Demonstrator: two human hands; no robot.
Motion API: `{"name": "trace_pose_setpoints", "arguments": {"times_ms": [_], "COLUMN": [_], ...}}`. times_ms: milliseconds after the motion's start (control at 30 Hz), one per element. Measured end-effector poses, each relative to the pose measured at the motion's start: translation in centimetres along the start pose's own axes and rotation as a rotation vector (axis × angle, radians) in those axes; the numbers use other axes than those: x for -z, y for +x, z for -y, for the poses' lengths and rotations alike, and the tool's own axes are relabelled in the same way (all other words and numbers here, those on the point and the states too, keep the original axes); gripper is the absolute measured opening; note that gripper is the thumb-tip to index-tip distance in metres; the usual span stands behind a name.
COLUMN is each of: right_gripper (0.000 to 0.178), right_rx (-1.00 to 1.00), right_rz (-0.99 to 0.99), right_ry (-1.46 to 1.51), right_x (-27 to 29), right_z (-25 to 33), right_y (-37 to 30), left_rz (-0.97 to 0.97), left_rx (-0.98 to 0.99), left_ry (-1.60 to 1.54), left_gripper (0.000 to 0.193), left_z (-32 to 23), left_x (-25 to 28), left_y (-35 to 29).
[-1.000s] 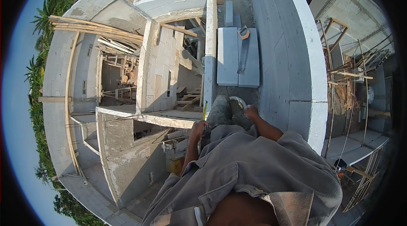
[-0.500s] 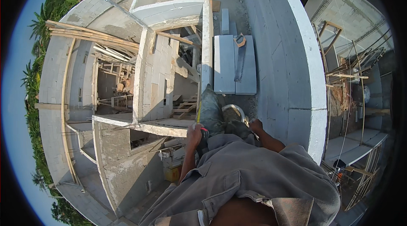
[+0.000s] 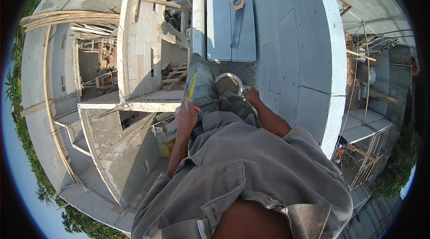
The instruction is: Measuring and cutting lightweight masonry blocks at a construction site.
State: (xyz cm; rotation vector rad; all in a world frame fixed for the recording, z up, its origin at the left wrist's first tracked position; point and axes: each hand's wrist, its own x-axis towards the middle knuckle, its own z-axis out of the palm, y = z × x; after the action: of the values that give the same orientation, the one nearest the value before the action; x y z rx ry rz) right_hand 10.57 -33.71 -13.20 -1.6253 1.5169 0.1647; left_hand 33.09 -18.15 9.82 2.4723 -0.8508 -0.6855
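Note:
My left hand point(image 3: 186, 113) is closed around a tape measure point(image 3: 198, 111) with a red and black case. Its yellow blade point(image 3: 192, 85) reaches forward along my left trouser leg, beside the top of a narrow block wall point(image 3: 198, 28). On the other side, my right hand point(image 3: 252, 95) is curled closed next to a round, pale-rimmed bucket point(image 3: 229, 82) by my legs. Whatever its fingers hold, if anything, is hidden. Ahead, a handsaw point(image 3: 238, 20) with a wooden handle lies across grey-white lightweight blocks point(image 3: 218, 32).
A tall block wall point(image 3: 295, 55) curves along my right, with a pale top edge point(image 3: 333, 73). To the left, another wall top point(image 3: 152, 106) borders lower rooms with loose timber point(image 3: 177, 75). Bamboo poles point(image 3: 76, 17) rest across the far-left walls. A yellow container point(image 3: 166, 149) stands below.
My view has tilted, so the blocks and handsaw sit higher and further left. More yellow blade shows ahead of my left hand. The person at the far end has left the picture.

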Motion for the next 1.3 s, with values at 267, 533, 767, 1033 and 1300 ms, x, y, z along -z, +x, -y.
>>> {"name": "trace_pose_setpoints", "arguments": {"times_ms": [267,533,767,1033,1300], "right_gripper": [0.025,0.028,0.023,0.037,0.069], "right_rx": [-0.089,-0.222,-0.337,-0.353,-0.369], "right_rz": [-0.010,0.036,0.123,0.408,0.217], "right_ry": [0.012,-0.066,0.256,0.182,0.309], "right_x": [0.1,-0.8,-4.1,-19.8,-36.7], "right_z": [-3.3,-9.0,-4.0,-6.0,-2.7], "right_y": [-1.0,-0.6,3.8,16.3,19.5], "left_rz": [0.018,0.057,0.213,0.192,0.419], "left_rx": [-0.064,0.165,0.368,0.623,0.573], "left_ry": [-0.173,-0.679,-1.251,-1.282,-0.816], "left_gripper": [0.032,0.035,0.037,0.036,0.037], "left_z": [2.0,-0.5,1.9,4.1,3.7], "left_x": [-0.7,-1.7,-7.6,-11.9,-12.5], "left_y": [2.4,12.9,18.6,20.8,18.7]}}
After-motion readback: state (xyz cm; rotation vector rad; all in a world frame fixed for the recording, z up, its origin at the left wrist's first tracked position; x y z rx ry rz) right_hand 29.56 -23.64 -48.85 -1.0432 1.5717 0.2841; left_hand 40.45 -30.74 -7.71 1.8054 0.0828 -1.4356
